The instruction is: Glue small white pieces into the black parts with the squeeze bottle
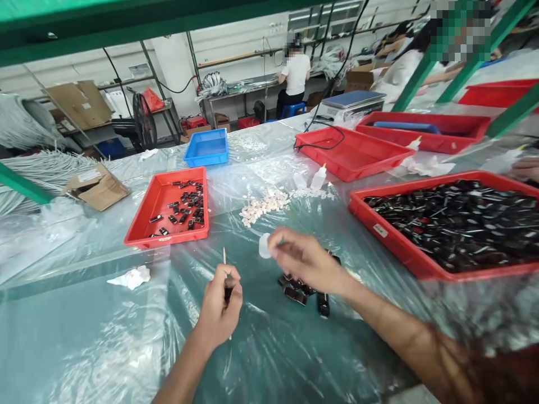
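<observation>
My left hand (221, 306) is closed around a thin wooden stick (224, 257) that points up and away; something dark shows between its fingers. To the right, my right hand (303, 258) has its fingers bent together beside a small round white cap or dish (265, 246); whether it pinches anything is too small to tell. Under and beside that hand lie several glossy black pieces (295, 295) on the plastic-covered table. Beyond the dish is a pile of small pale pieces (263, 207).
A red tray (141, 216) with black pieces stands left, a blue tray (206, 163) behind it. A red tray (391, 244) full of black pieces is right. White bottle (319, 178), crumpled tissue (132, 278), green frame bars (438, 56). A seated person (296, 73) is far back.
</observation>
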Demonstrator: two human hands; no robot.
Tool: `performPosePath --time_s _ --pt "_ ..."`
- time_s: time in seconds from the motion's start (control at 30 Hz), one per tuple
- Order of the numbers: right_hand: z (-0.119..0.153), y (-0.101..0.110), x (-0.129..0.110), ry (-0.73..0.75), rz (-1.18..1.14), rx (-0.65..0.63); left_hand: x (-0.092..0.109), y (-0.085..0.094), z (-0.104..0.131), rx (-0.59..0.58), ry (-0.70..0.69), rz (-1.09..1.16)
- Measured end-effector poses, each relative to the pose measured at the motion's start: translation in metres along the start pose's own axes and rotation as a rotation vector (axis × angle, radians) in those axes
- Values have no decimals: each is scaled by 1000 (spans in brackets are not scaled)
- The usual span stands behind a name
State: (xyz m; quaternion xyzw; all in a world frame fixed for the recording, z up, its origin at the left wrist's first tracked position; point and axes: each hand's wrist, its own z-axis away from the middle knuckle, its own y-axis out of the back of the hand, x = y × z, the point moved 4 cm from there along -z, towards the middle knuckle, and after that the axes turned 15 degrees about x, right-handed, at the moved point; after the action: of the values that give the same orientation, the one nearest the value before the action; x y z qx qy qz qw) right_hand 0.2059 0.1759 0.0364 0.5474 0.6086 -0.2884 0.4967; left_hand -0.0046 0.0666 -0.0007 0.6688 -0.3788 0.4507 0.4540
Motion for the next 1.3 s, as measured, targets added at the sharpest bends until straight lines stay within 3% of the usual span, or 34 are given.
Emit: performPosePath --time_s 0.1,0.27,0.43,0.7,0.9,1.3 --pt "28 -36 -13 -107 -206 -206 4 -1 0 -30 11 19" --pt "43 -52 -3 -390 -306 -348 5 -3 3 -103 -10 45" --pt "45 -52 -8 -428 -368 -310 4 -5 7 -108 -57 -3" --pt "48 -55 -6 -539 -421 -402 -3 -6 12 -93 -101 28" --pt "50 -61 -11 -665 -571 -401 -5 -6 14 -45 -157 15" --pt "55 -73 -1 -677 -690 -380 -9 -7 20 -23 -351 13"
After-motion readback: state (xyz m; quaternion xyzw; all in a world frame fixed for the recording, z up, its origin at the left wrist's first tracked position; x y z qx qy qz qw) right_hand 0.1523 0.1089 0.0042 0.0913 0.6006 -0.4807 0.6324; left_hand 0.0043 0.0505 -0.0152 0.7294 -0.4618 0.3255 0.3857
